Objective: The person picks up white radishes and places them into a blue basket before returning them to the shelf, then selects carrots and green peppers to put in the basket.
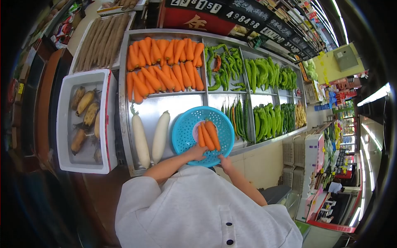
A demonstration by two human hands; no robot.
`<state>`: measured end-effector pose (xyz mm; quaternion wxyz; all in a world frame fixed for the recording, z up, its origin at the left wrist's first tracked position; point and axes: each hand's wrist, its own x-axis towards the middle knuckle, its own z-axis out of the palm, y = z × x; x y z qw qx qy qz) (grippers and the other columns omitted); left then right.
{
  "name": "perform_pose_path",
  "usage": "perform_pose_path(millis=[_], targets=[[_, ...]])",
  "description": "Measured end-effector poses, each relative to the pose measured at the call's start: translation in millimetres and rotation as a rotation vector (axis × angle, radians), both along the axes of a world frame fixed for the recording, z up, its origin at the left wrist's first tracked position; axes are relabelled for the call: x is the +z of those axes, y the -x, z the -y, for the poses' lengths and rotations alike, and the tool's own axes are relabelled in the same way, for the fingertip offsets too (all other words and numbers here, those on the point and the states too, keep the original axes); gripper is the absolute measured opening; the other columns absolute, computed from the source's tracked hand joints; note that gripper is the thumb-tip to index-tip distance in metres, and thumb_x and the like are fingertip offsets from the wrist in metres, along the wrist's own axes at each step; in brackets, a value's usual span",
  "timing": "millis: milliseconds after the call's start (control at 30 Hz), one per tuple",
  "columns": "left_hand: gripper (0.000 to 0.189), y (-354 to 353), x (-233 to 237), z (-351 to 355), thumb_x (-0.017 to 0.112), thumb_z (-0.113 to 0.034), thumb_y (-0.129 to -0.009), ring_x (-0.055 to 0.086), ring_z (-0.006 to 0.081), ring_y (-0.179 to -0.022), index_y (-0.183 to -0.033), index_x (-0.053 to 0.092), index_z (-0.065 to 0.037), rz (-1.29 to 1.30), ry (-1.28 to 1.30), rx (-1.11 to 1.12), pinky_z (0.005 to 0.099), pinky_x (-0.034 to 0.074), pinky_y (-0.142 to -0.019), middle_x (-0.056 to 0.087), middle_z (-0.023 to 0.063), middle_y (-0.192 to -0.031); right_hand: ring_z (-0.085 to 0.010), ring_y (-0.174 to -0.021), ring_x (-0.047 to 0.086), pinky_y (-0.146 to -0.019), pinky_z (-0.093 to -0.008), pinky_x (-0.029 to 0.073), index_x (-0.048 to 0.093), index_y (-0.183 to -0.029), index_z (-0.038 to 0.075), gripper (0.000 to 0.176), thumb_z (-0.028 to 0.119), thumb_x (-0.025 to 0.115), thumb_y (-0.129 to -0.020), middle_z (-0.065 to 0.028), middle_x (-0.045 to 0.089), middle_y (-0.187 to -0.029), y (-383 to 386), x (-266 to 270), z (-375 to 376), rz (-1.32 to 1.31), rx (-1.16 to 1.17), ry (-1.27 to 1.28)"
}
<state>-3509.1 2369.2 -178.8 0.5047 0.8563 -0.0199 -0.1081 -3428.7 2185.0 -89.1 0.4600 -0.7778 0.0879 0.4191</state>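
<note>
A blue plastic colander (180,139) sits over the front edge of the vegetable counter. Several carrots (212,133) lie inside it, side by side, with a pink patch visible on the colander's bottom. My left hand (197,153) reaches inside, its fingers closed at the lower end of the leftmost carrot; the carrots partly hide the fingertips. At the near right rim, my right hand (225,163) grips the colander, thumb up on the edge and the other fingers hidden beneath. Two white radishes (160,136) lie on the metal tray to the left.
Rows of carrots (165,78) fill the compartment behind. Green peppers (262,74) and long green chillies (237,120) occupy compartments to the right. On the left stand a white foam box (64,124) of brownish roots and a tray of long brown roots (101,41).
</note>
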Motion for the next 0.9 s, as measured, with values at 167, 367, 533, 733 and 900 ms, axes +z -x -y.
perform_pose_path(millis=[167,367,533,733,900], targets=[[0.032,15.7,7.2,2.8,0.066,-0.026,-0.079,0.053,0.0337,-0.092,-0.103,0.052,-0.01,-0.027,0.067,0.276,0.0427,0.046,-0.08,0.057,0.016,-0.091,-0.0278,-0.103,0.057,-0.082,-0.0458,0.051,0.041,-0.127,0.008,0.046,0.019,0.053,-0.084,-0.0104,0.055,-0.118,-0.6,-3.9,-3.3,-0.1,0.041,0.002],[0.019,31.2,50.1,-33.5,0.06,-0.02,-0.087,0.057,0.0224,-0.076,-0.1,0.049,-0.012,-0.049,0.524,0.471,0.035,0.05,-0.066,0.059,0.0086,-0.078,-0.0272,-0.101,0.059,-0.078,-0.0464,0.053,0.042,-0.126,0.008,0.042,0.018,0.053,-0.087,-0.0108,0.055,-0.117,-5.2,-8.1,-1.7,-0.138,0.022,-0.005],[0.017,18.8,120.4,-95.5,0.051,-0.016,-0.093,0.057,0.0124,-0.06,-0.109,0.045,-0.014,-0.139,0.964,0.559,0.0255,0.049,-0.053,0.058,0.005,-0.078,-0.0284,-0.105,0.057,-0.079,-0.0461,0.053,0.04,-0.128,0.008,0.042,0.018,0.051,-0.089,-0.0113,0.054,-0.12,-6.4,3.7,-13.5,-0.118,0.038,0.063],[0.038,-39.5,148.0,-163.8,0.051,-0.014,-0.093,0.063,0.0155,-0.061,-0.129,0.037,-0.015,-0.062,1.034,0.622,0.0283,0.054,-0.056,0.055,0.0086,-0.076,-0.0284,-0.104,0.058,-0.08,-0.0453,0.054,0.04,-0.129,0.009,0.043,0.016,0.051,-0.088,-0.0119,0.053,-0.122,-13.8,-0.7,-12.5,-0.152,0.081,0.036],[0.038,-44.8,155.6,-156.1,0.05,-0.012,-0.093,0.063,0.0163,-0.066,-0.128,0.036,-0.014,-0.167,1.029,0.515,0.0287,0.056,-0.06,0.055,0.0102,-0.081,-0.0318,-0.108,0.056,-0.082,-0.0479,0.052,0.039,-0.129,0.005,0.045,0.016,0.051,-0.087,-0.0146,0.052,-0.123,-9.7,-3.6,-9.1,-0.15,0.038,0.012]])
